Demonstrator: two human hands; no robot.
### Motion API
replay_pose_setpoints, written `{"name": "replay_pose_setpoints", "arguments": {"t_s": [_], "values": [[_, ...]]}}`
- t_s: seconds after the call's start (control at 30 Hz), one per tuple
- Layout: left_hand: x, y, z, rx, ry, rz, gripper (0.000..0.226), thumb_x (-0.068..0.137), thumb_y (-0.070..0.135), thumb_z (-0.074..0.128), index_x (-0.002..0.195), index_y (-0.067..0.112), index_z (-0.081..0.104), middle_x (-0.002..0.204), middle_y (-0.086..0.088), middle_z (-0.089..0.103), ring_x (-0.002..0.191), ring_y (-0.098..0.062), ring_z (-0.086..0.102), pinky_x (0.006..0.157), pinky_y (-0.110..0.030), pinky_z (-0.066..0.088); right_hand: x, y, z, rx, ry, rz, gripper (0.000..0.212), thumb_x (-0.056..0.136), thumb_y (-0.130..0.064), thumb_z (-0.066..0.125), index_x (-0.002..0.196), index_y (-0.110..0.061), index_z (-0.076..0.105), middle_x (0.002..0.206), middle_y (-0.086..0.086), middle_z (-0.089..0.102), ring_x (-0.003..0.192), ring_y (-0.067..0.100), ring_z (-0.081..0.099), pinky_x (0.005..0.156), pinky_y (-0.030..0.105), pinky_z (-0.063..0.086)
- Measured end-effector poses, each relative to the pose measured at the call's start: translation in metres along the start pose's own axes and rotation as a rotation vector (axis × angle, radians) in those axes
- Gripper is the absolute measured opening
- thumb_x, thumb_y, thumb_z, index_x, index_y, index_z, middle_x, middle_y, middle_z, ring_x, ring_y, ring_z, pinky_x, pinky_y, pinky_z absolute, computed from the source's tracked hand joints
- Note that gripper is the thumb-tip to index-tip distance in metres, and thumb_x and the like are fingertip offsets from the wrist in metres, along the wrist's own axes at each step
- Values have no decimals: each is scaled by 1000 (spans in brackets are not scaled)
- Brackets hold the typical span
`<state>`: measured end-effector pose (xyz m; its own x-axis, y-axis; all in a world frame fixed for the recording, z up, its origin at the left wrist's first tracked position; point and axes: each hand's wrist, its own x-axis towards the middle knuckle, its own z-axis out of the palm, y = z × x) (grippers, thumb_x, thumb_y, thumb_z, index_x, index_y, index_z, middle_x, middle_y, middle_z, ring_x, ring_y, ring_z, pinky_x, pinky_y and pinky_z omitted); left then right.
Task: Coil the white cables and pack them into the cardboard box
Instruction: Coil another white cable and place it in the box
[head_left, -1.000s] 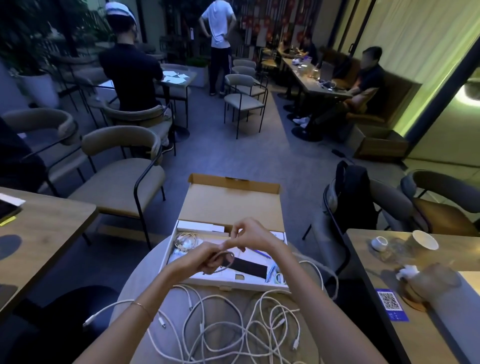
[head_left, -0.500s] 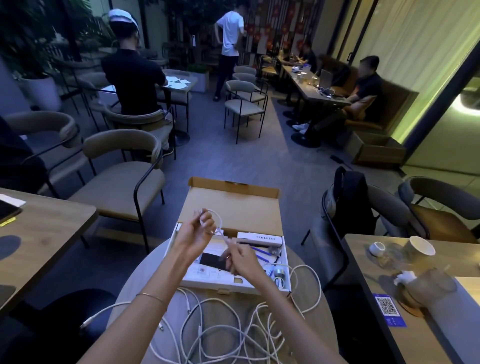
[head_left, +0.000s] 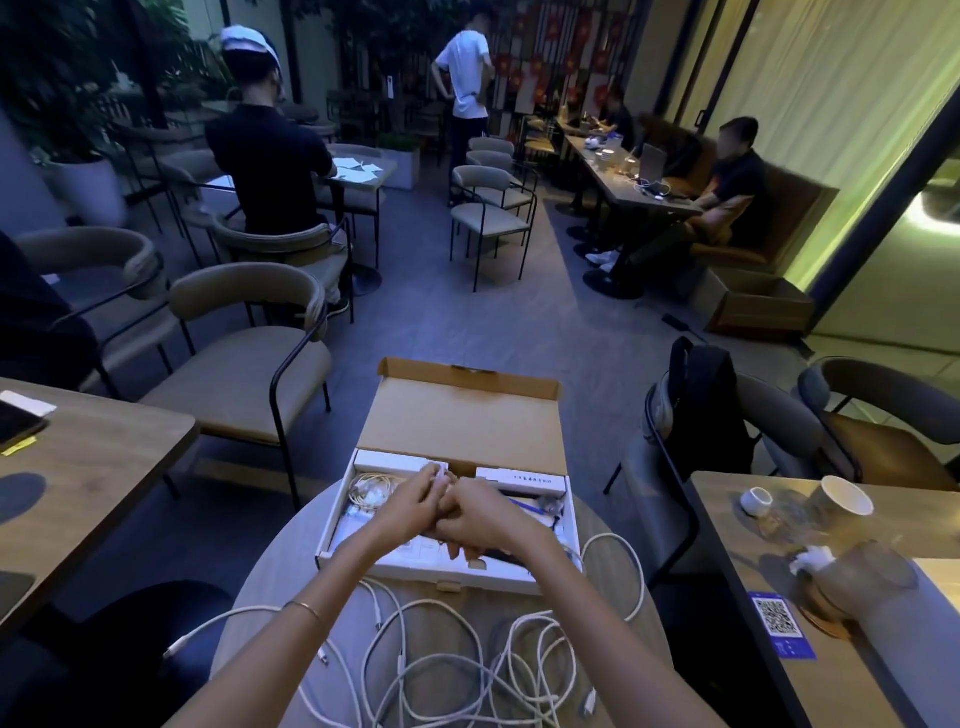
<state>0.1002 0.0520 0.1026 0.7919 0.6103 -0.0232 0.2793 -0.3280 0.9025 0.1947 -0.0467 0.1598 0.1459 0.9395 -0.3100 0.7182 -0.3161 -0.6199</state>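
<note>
The white cables (head_left: 457, 670) lie in a loose tangle on the round table (head_left: 260, 587), just in front of the open cardboard box (head_left: 447, 579); one finished coil (head_left: 370, 488) already sits in the box's left corner. I judge the cable light, limp and springy: grip it near a connector, wind loops, and pinch the bundle at its crossing. My left hand (head_left: 410, 506) and right hand (head_left: 470, 514) meet over the box, fingers curled together. Whether they are gripping a cable I cannot tell. A cup (head_left: 840, 500) stands on the neighbouring table.
</note>
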Motion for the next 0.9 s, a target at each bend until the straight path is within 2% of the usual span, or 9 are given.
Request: {"name": "replay_pose_setpoints", "arguments": {"t_s": [0.13, 0.23, 0.3, 0.37, 0.47, 0.63, 0.73, 0.8, 0.9], "values": [[1, 16, -9, -83, -144, -187, 27, 97, 13, 38, 84, 5, 60, 72, -10, 59, 61, -18, 56, 47, -21, 45, 0, -2, -15, 16, 75, -19, 26, 74, -24, 75, 52, -24, 60, 53, 4, 61, 40, 11, 51, 47, 23, 46], [-1, 32, -12, -82, -263, -215, 37, 91, 19, 37, 63, 13, 60, 59, -15, 54, 43, -16, 46, 42, -23, 33, 8, -2, -21, 39, 161, 2, 30, 65, -27, 80, 70, -18, 52, 60, 0, 58, 46, 12, 51, 44, 25, 40], [-4, 38, -14, -157, -376, -220, 32, 82, 23, 37, 61, 11, 58, 44, -6, 40, 36, -13, 30, 43, -25, 20, 12, 0, -27, 88, 148, 11, 36, 65, -23, 79, 82, -15, 48, 67, 4, 59, 52, 17, 51, 44, 27, 41], [-7, 40, -18, -283, -472, -248, 32, 84, 21, 34, 62, 10, 53, 42, 1, 24, 39, -12, 16, 45, -26, 12, 14, 3, -31, 106, 128, -3, 35, 64, -28, 80, 80, -14, 52, 64, 4, 59, 49, 14, 50, 44, 26, 41], [-9, 41, -26, -466, -587, -312, 42, 92, 14, 26, 56, 14, 48, 43, 7, 23, 38, -8, 12, 41, -22, 6, 12, 8, -34, 163, 123, -1, 47, 61, -52, 79, 73, -13, 55, 60, 6, 57, 47, 12, 47, 44, 24, 39], [-5, 33, -34, -953, -604, -305, 40, 93, 30, 40, 55, 18, 43, 37, 10, 28, 30, -3, 22, 33, -15, 16, 5, 14, -24, 664, 204, -41, 40, 88, -46, 58, 62, -16, 57, 47, 0, 46, 38, 7, 39, 39, 17, 32], [5, 30, -36, -1300, -630, -227, 36, 92, 29, 51, 60, 14, 48, 38, 5, 26, 32, -8, 20, 33, -17, 21, 6, 13, -13, 877, 280, -10, 49, 81, -59, 50, 63, -14, 57, 44, -2, 52, 38, 9, 44, 41, 17, 37], [14, 31, -38, -1543, -689, -90, 38, 99, 29, 40, 70, 9, 53, 45, 1, 29, 39, -11, 27, 39, -21, 27, 7, 11, -4, 979, 257, 20, 52, 81, -62, 47, 65, -13, 55, 48, 2, 55, 42, 12, 50, 46, 20, 43], [27, 42, -45, -1623, -434, -25, 44, 99, 34, 28, 70, 11, 53, 46, 1, 32, 41, -12, 32, 43, -21, 30, 5, 8, 9, 1083, 173, 48, 52, 93, -53, 41, 63, -12, 54, 48, 7, 53, 52, 18, 59, 61, 28, 53]]}}
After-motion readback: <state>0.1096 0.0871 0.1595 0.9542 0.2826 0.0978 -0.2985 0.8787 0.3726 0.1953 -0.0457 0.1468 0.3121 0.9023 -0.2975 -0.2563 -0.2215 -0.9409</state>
